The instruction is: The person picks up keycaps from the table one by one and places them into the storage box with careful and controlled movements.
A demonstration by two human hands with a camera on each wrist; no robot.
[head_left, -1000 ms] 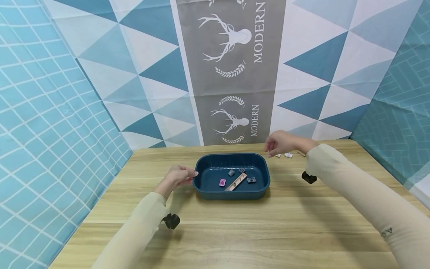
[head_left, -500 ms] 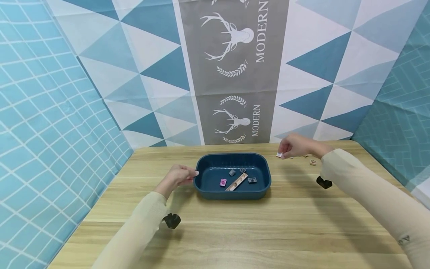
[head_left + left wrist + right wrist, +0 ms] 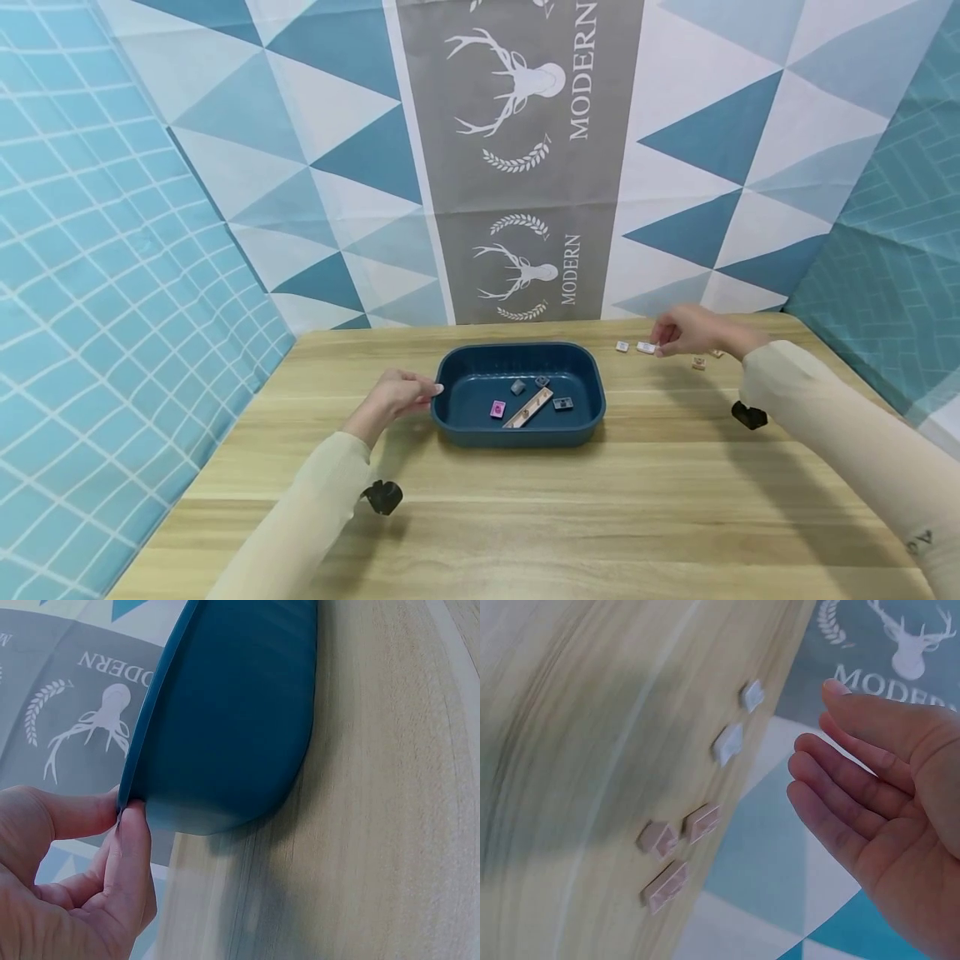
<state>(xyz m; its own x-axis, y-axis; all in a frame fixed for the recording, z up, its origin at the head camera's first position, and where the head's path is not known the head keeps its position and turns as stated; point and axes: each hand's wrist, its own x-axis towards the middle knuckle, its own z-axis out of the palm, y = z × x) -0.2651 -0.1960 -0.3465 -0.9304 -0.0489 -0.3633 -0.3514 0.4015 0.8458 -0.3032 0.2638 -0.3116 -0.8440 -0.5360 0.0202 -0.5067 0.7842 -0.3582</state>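
Note:
My left hand [image 3: 397,392] pinches the left rim of a dark blue plastic basin [image 3: 517,437] between thumb and fingers. In the left wrist view the thumb is on one side of the rim and the fingers on the other. Inside the basin lie a long tan strip [image 3: 528,407], a pink block [image 3: 497,408] and several small grey blocks [image 3: 562,403]. My right hand [image 3: 690,329] hovers over the back right of the table, fingers loosely bent and holding nothing. Below it are two small white blocks [image 3: 727,744] and several tan blocks [image 3: 666,886].
The wood-grain table [image 3: 480,517] runs under everything. A patterned cloth [image 3: 517,183] hangs behind its back edge, close to the small blocks. Blue tiled cloth [image 3: 90,250] covers the left side. A black wrist mount [image 3: 384,497] hangs below the left sleeve.
My right hand has moved to the right, away from the basin and along the row of small blocks, baring the white ones. My left hand and the basin have stayed in place.

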